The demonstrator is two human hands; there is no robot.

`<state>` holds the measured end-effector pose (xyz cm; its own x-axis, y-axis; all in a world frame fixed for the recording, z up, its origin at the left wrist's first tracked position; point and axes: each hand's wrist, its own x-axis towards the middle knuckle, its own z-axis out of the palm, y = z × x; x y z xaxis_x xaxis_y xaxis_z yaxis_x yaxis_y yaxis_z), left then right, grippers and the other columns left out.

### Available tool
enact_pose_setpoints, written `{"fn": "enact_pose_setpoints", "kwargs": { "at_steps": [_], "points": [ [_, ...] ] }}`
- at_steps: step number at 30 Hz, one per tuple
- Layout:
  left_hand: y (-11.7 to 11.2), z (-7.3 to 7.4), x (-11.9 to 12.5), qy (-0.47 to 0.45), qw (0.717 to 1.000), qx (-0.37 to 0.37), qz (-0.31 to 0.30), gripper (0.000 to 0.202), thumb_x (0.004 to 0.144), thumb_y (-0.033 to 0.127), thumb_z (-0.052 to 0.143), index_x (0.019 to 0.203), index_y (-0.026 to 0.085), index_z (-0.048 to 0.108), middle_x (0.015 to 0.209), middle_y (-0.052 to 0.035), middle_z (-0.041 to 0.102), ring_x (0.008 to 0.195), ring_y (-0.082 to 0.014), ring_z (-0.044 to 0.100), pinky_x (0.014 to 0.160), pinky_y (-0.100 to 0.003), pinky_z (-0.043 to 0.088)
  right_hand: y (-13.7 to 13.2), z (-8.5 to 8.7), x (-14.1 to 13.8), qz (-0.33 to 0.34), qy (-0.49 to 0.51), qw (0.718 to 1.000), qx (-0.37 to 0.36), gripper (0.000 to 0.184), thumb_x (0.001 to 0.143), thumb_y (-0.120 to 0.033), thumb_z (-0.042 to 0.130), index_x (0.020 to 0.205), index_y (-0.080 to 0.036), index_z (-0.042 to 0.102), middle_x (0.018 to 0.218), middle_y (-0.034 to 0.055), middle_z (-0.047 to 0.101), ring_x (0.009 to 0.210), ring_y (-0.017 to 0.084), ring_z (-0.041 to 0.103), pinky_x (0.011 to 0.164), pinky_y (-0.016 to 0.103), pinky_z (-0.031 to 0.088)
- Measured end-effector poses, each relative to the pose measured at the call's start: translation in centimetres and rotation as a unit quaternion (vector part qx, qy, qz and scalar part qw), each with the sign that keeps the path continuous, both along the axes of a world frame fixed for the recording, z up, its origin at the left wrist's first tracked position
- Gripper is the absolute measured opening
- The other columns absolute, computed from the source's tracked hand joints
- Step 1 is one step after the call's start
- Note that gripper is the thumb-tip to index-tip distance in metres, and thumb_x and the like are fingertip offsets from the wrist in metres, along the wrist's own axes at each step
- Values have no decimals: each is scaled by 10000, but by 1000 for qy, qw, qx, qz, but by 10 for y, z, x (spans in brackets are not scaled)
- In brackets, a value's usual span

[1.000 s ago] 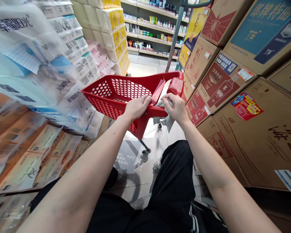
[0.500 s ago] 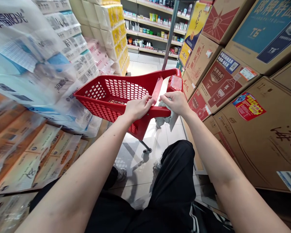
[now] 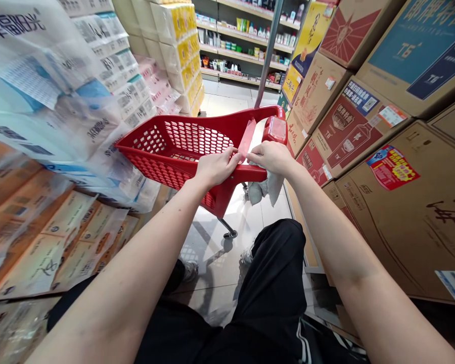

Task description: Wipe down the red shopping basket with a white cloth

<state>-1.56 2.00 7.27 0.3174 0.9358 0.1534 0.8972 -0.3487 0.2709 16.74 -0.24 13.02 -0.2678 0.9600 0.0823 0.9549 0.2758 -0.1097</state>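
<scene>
A red plastic shopping cart [image 3: 182,169] with lattice sides stands in front of me, turned at an angle. My left hand [image 3: 216,167] is closed over its near rim, thumb pointing at the pale crossbar. Just right of it, my right hand [image 3: 271,156] is closed on a grey-white cloth [image 3: 263,191], which hangs below the rim beside the handle end. The fingertips of my right hand are partly covered by the cloth and the rim. Inside the basket I see no goods through the visible part.
Stacked cardboard cartons [image 3: 387,202] wall the right side. On the left rise plastic-wrapped tissue packs [image 3: 109,96] and orange packs [image 3: 72,227]. A metal pole [image 3: 269,55] stands behind the cart. Shelves of toiletries [image 3: 246,45] cross the back. Tiled floor [image 3: 208,278] lies under my legs.
My right hand has shifted slightly left along the rim, and the hanging cloth has changed its folds. My left hand and the cart stay almost where they were.
</scene>
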Motion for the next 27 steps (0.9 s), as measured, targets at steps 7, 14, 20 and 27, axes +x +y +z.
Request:
{"fn": "enact_pose_setpoints", "kwargs": {
  "at_steps": [7, 14, 20, 27],
  "points": [
    [-5, 3, -1, 7, 1000, -6, 1, 591, 946, 599, 116, 1274, 338, 532, 1021, -22, 728, 953, -259, 656, 728, -323, 403, 1, 7, -7, -19, -42, 998, -36, 452, 916, -473, 408, 835, -173, 735, 898, 85, 727, 824, 178, 615, 650, 252, 340],
    [-5, 1, -1, 7, 1000, -5, 2, 567, 958, 559, 124, 1268, 324, 536, 1049, -24, 724, 969, -247, 655, 745, -318, 406, 6, 2, -11, -12, -81, 996, -43, 438, 927, -475, 410, 865, -180, 728, 949, 102, 732, 886, 213, 649, 725, 272, 403],
    [-6, -2, 3, 9, 1000, 9, 19, 545, 977, 484, 135, 1318, 308, 522, 1129, -44, 708, 1029, -254, 646, 790, -334, 421, 2, -1, -32, -63, -85, 994, -16, 429, 961, -437, 394, 1048, -145, 695, 1057, 155, 712, 976, 241, 662, 792, 295, 451],
    [-8, -4, 4, 16, 1000, 21, 15, 547, 984, 413, 116, 1285, 270, 549, 1088, -61, 718, 996, -261, 661, 788, -348, 437, -23, -15, -61, -80, -117, 988, 60, 388, 961, -173, 329, 955, -116, 713, 948, 173, 725, 860, 224, 686, 734, 286, 461]
  ]
}}
